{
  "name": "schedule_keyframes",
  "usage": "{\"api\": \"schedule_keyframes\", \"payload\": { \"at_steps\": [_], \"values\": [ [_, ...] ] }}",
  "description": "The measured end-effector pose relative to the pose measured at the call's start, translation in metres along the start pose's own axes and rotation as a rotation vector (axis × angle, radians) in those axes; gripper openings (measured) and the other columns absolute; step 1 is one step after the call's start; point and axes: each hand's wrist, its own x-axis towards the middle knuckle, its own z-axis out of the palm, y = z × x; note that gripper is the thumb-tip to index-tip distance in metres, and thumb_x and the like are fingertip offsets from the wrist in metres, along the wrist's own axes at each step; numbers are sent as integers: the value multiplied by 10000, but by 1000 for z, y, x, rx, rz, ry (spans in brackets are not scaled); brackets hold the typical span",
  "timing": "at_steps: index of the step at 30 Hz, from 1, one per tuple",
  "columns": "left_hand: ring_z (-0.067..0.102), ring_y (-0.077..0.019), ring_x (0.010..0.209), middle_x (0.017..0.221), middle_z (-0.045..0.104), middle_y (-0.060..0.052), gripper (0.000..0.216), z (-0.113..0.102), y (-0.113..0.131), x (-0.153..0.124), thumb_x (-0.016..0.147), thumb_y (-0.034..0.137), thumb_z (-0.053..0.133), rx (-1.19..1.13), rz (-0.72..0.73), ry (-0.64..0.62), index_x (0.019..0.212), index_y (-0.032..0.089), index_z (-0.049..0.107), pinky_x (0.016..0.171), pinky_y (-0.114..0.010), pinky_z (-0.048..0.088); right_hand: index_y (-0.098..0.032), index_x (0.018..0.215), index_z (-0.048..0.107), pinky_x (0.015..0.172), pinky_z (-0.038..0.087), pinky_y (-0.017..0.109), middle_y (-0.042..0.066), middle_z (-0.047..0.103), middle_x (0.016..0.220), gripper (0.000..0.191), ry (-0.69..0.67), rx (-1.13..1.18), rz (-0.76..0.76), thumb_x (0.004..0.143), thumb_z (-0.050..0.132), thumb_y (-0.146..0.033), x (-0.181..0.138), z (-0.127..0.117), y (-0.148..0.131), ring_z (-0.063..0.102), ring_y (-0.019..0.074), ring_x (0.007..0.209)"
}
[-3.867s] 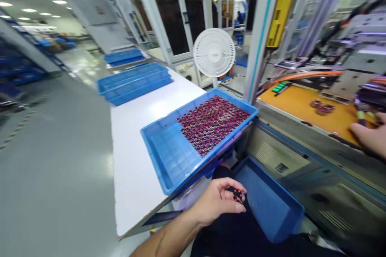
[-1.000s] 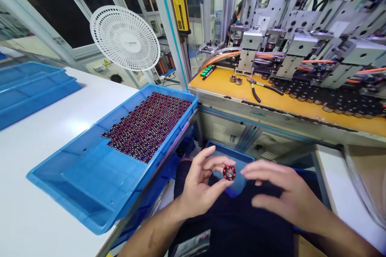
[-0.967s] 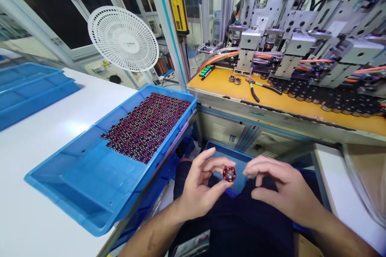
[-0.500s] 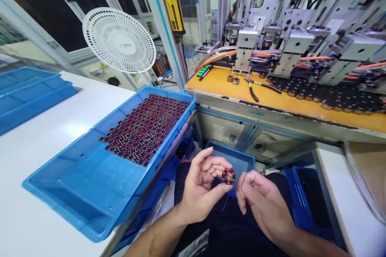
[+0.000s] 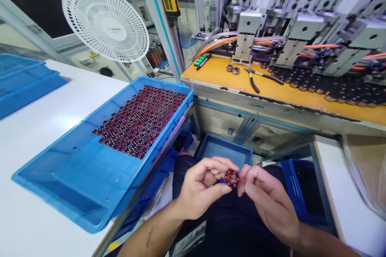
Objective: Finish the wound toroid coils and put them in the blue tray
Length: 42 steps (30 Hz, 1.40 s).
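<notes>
A small ring-shaped wound coil part (image 5: 231, 178), black with red windings, is held over my lap between both hands. My left hand (image 5: 199, 192) pinches it from the left with thumb below and fingers above. My right hand (image 5: 265, 200) closes its fingertips on the part's right side. To the left, a blue tray (image 5: 60, 176) on the white table holds several rows of the same red and black parts (image 5: 141, 120), filling its far half.
A white fan (image 5: 105, 22) stands behind the tray. An orange machine bench (image 5: 289, 92) carries pliers (image 5: 259, 78), two loose parts (image 5: 232, 69) and a green marker (image 5: 202, 61). Small blue bins (image 5: 223, 152) sit below by my knees. More blue trays (image 5: 24, 84) lie far left.
My right hand came in from open and apart to close its fingertips on the part that my left hand holds. The view has tilted slightly downward.
</notes>
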Motion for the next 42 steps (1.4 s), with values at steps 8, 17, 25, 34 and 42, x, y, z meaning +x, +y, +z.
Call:
{"api": "schedule_keyframes", "payload": {
  "at_steps": [8,17,25,34,42],
  "values": [
    [617,-121,945,1251,556,-96,361,-1,-9,-2,881,125,633,-59,-141,25,1206,275,679,814,-240,550,-183,880,543,739,400,265,23,509,852,246,-37,-258,24,957,578,-414,13,-15,-25,501,135,810],
    [577,-97,829,1126,536,-91,352,2,-10,-5,794,135,730,52,-178,22,1129,244,716,749,-227,511,-150,726,522,623,384,223,6,488,710,348,-73,-376,160,973,518,-394,17,-12,-30,442,99,667],
    [627,-101,883,1088,593,-78,332,3,-8,-2,794,110,726,-73,-219,44,1102,234,725,809,-209,519,-149,659,515,561,384,216,7,494,635,345,-80,-360,293,910,578,-377,19,-30,-44,458,100,605],
    [652,-132,901,1083,634,-97,330,1,-4,0,774,103,737,-23,-242,51,1084,215,736,808,-243,550,-143,698,544,533,327,217,6,493,679,274,-201,-414,375,895,606,-323,19,-39,-50,425,89,602],
    [584,-57,683,856,656,-41,289,4,-2,-3,756,136,769,-124,-469,-29,1041,159,725,664,-160,486,-174,843,668,597,397,205,-5,573,820,73,-347,-617,39,874,682,-239,48,-22,-63,487,72,659]
  ]
}}
